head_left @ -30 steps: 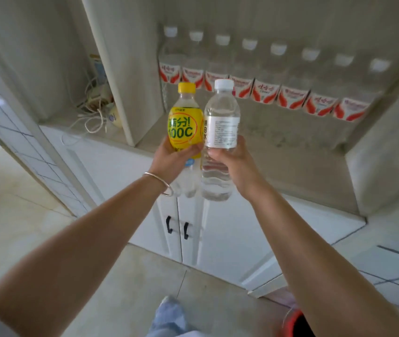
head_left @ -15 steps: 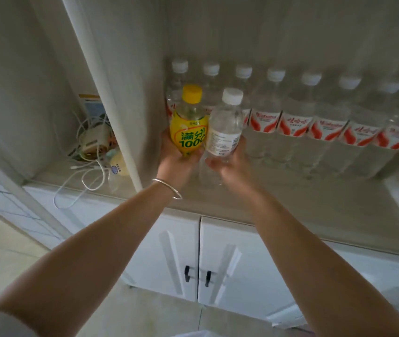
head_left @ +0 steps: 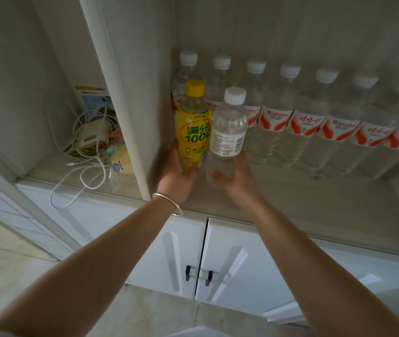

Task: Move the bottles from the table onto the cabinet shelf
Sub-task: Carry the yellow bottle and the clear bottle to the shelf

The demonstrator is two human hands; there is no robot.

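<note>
Bottles come first: a yellow bottle [head_left: 192, 125] with a yellow cap and green lettering on its label, and just to its right a clear bottle [head_left: 227, 132] with a white cap and a white printed label. Both are upright and side by side, touching or nearly so, at the left end of the shelf [head_left: 315, 203], directly in front of the row of water bottles [head_left: 315, 117] that lines the back wall. The yellow one looks full of pale liquid, and the clear one looks full of water.

By my reading, the placing step is in hand. The left hand [head_left: 177, 175] is curled round the lower part of the yellow bottle and the right hand [head_left: 236, 177] cups the base of the clear one, thumb in front. Whether the bottoms already rest on the shelf I cannot tell, since the hands hide them.

The next move calls for settling both flat, then letting go without knocking the row behind, which stands very near.

Left of the yellow bottle is the white divider panel [head_left: 120, 113]; beyond it lie a tangle of white cables [head_left: 81, 166] and a small device [head_left: 92, 137]. A bangle [head_left: 168, 203] circles the left wrist. Below the shelf are white cabinet doors [head_left: 217, 259] with dark handles.
</note>
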